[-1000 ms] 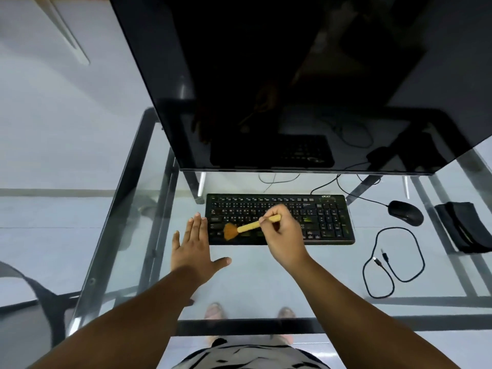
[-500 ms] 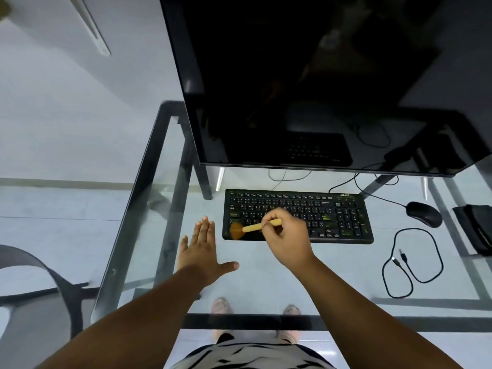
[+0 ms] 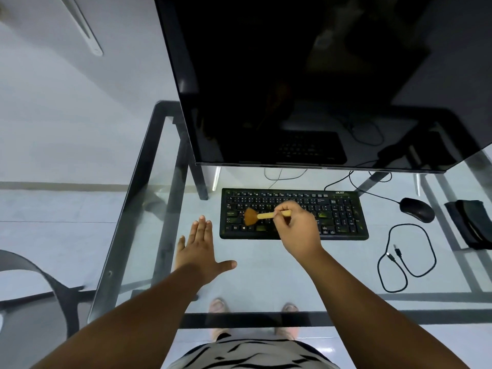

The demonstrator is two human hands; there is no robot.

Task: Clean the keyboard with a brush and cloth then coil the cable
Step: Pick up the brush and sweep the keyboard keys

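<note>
Keyboard [image 3: 335, 209]: black, full-size, lying flat on the glass tabletop [image 3: 266, 275], just in front of the monitor's lower edge; its cord runs off the back edge toward the rear right.

Brush [image 3: 262, 216]: short, light wooden handle, tan fan of bristles. Bristles rest on the left half of the keys; handle points right.

Right hand [image 3: 299, 230]: over the middle of the keyboard, fingers [image 3: 279, 209] pinching the handle near its end, the rest curled in.

Left hand [image 3: 199, 250]: flat on the tabletop, palm down, just left of the keyboard's near-left corner and apart from it. Fingers straight and pressed together, thumb spread out to the right.

Cable [image 3: 407, 258]: thin, black, lying in a loose open loop on the tabletop to the right of the keyboard, both plug ends lying inside the loop near its left side.

Cloth [image 3: 471, 225]: dark, folded, at the far right edge of the tabletop, beyond the mouse.

Mouse [image 3: 417, 209]: black, wired, between the keyboard and the cloth.

Monitor [image 3: 306, 83]: large, screen dark, reflecting the keyboard and cords.

Chair [image 3: 40, 283]: dark curved frame, low at the left, beside the tabletop.

Below the glass: the person's feet [image 3: 219, 306], partly in view.
</note>
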